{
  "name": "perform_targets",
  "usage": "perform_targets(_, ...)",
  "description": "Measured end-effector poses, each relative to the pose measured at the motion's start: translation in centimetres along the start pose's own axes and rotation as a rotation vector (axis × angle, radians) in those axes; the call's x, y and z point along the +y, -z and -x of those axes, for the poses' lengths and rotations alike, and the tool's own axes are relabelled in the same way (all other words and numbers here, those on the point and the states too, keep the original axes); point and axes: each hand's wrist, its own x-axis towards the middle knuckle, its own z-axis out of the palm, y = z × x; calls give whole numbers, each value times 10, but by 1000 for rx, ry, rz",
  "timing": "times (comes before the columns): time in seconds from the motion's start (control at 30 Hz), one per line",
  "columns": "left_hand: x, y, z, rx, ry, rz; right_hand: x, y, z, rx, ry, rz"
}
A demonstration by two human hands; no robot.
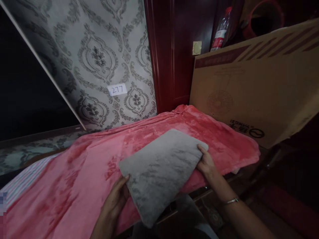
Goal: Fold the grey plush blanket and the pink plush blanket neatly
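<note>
Between my hands is a flat, grey, plush rectangular piece of fabric [163, 169] that looks like a folded cloth or a cushion cover; I cannot tell which. My left hand [117, 196] grips its left edge, thumb on top and fingers underneath. At the right corner my right hand [206, 162] pinches it the same way. The grey piece is tilted, with its near corner hanging toward me. Under and behind it spreads a pink plush blanket [92, 176] with a darker red pattern.
A large cardboard box [249, 86] stands at the right, with a plastic bottle [220, 31] behind its top edge. A dark screen [30, 86] is at the left. On the patterned wall sits a label [117, 89] reading 277. Striped cloth [27, 176] shows at the lower left.
</note>
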Motion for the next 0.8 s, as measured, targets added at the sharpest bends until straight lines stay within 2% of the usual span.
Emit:
perform_targets(0.1, 2, 1, -5, 58, 43, 8, 9, -4, 15, 67, -85, -150)
perform_targets(0.2, 6, 1, -9, 119, 67, 4, 15, -19, 33, 93, -136, -251)
perform_targets(0.5, 0, 6, -14, 97, 19, -20, 20, -53, 69, 80, -242, -383)
perform_targets(0.7, 2, 0, -15, 112, 7, -17, 28, -67, 84, 61, -149, -393)
perform_targets(0.8, 5, -5, -13, 108, 19, -10, 29, -68, 83, 53, -171, -388)
